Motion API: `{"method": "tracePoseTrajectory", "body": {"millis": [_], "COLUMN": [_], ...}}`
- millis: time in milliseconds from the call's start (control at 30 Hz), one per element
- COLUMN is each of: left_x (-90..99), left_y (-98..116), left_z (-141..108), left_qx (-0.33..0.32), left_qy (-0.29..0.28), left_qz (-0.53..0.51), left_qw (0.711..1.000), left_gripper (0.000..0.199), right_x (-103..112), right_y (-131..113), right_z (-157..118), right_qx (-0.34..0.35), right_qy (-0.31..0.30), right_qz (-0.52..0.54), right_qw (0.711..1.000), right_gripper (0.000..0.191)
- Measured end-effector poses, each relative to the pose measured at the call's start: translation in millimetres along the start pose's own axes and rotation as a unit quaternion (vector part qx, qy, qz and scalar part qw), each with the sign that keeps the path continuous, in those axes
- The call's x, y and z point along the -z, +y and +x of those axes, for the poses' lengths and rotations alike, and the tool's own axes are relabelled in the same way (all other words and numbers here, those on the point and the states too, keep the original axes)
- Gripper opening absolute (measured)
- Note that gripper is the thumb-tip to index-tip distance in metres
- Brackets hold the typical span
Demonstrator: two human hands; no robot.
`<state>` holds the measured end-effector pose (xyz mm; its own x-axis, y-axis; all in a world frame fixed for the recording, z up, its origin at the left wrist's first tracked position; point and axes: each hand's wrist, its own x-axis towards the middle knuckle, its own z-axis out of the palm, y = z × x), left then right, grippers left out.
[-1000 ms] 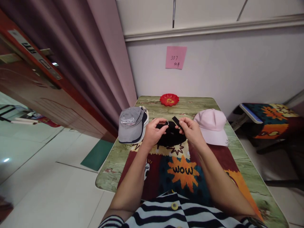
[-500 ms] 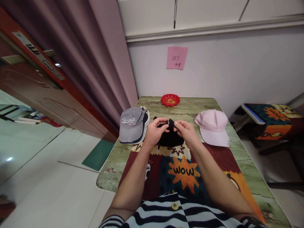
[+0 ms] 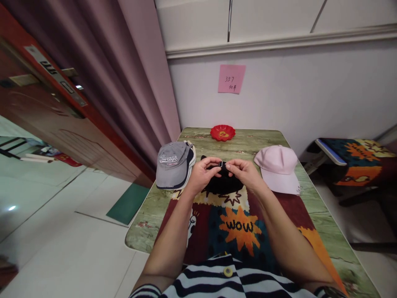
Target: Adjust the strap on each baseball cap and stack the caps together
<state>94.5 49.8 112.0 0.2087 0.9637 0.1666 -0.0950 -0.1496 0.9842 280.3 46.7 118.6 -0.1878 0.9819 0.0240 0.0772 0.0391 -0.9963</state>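
Centrally, a black cap [image 3: 223,186] lies crown-low at the far edge of a patterned cloth [image 3: 214,231], midway between a stack of caps topped by a grey cap [image 3: 171,165] on the left and a pink cap [image 3: 277,167] on the right. The left hand [image 3: 201,173] pinches the strap by a small pale buckle [image 3: 221,164]; the right hand [image 3: 246,171] pinches the strap [image 3: 223,169] just beside it, both with narrow grips of thumb and fingertips. Such a hold probably suits parts too small for a full fist, while the table [image 3: 147,225] seems to bear most of the cap's weight. Whether the strap runs through the buckle cannot be told. The forearms converge from the near side, elbows spread, wrists turned inward, so that the fingertips nearly meet above the cap. Beyond, a red dish [image 3: 222,133] stands near the far edge.
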Motion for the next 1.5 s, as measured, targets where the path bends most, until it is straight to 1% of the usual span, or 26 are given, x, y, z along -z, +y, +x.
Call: {"method": "tracePoseTrajectory", "body": {"millis": [167, 367, 500, 567, 700, 800, 900, 967, 1033, 1133, 1200, 1267, 1333, 1400, 1500], "left_x": [3.1, 4.8, 5.0, 4.8, 3.6, 2.0, 0.7, 0.4, 0.6, 0.9, 0.2, -1.3, -2.8, -3.7, -3.5], "left_y": [2.0, 7.2, 9.1, 8.6, 6.1, 5.5, 6.9, 8.1, 8.4, 6.8, 5.7, 6.1, 8.4, 11.9, 16.8], "left_z": [-2.2, -4.2, -4.2, -4.2, -4.0, -3.8, -3.7, -3.7, -3.2, -1.6, -0.7, -0.6, -1.6, -3.0, -4.4], "left_qx": [0.005, 0.013, 0.021, 0.027, 0.046, 0.056, 0.067, 0.066, 0.06, 0.052, 0.048, 0.045, 0.043, 0.042, 0.047], "left_qy": [-0.016, -0.05, -0.046, -0.039, -0.045, -0.055, -0.07, -0.066, -0.048, 0.001, 0.024, 0.021, 0.002, -0.01, -0.008], "left_qz": [0.012, 0.049, 0.066, 0.058, 0.03, 0.024, 0.038, 0.042, 0.037, 0.02, 0.003, -0.012, -0.013, -0.004, 0.01], "left_qw": [1.0, 0.997, 0.997, 0.997, 0.997, 0.997, 0.995, 0.995, 0.996, 0.998, 0.999, 0.999, 0.999, 0.999, 0.999], "left_gripper": [0.029, 0.028, 0.028, 0.029, 0.03, 0.032, 0.035, 0.035, 0.034, 0.035, 0.037, 0.037, 0.036, 0.034, 0.033], "right_x": [8.1, 8.4, 1.6, -2.9, -11.1, -15.4, -16.4, -14.1, -9.8, -3.1, -1.2, -2.0, -3.9, -5.2, -4.7], "right_y": [-1.7, -1.9, -1.5, -0.7, 3.8, 9.2, 12.4, 11.9, 9.8, 6.9, 7.4, 9.8, 13.0, 15.3, 14.8], "right_z": [1.2, 1.8, 1.9, 1.9, 2.3, 3.2, 4.0, 3.7, 2.3, -0.7, -2.4, -3.5, -4.1, -4.5, -5.5], "right_qx": [0.025, 0.033, 0.021, 0.022, 0.025, 0.052, 0.098, 0.121, 0.125, 0.124, 0.139, 0.162, 0.17, 0.163, 0.152], "right_qy": [-0.041, -0.058, -0.034, -0.02, -0.007, 0.013, 0.041, 0.053, 0.045, -0.018, -0.039, -0.018, 0.006, 0.013, 0.011], "right_qz": [-0.031, -0.046, -0.026, -0.014, -0.004, -0.016, -0.075, -0.108, -0.115, -0.111, -0.131, -0.156, -0.163, -0.157, -0.154], "right_qw": [0.998, 0.997, 0.999, 0.999, 1.0, 0.998, 0.991, 0.985, 0.984, 0.986, 0.981, 0.974, 0.972, 0.974, 0.976], "right_gripper": [0.034, 0.036, 0.036, 0.036, 0.037, 0.035, 0.032, 0.033, 0.035, 0.034, 0.036, 0.036, 0.032, 0.03, 0.029]}}
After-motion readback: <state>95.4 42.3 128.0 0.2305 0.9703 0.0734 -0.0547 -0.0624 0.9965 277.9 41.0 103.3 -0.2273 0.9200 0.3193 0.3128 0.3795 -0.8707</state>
